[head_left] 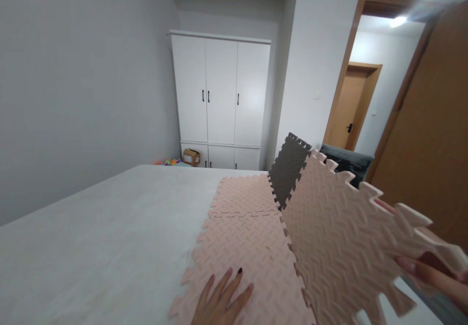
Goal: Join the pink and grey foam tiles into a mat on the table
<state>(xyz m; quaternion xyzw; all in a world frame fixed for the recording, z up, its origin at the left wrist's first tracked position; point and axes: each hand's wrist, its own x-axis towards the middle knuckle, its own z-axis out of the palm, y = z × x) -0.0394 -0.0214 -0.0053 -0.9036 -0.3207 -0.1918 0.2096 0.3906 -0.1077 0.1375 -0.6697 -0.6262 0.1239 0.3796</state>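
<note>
Tilted pink foam tile is prob light and bendy, so edge-grab it: right hand pinches there, left hand splays open.

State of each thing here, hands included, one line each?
Left hand: spread on near pink mat
Right hand: gripping raised pink mat
Near pink mat: flat
Far pink mat: flat
Raised pink mat: tilted
Grey mat: tilted
Wardrobe doors: shut
Room door: open
Hallway door: seemingly shut
Ceiling light: lit
</note>
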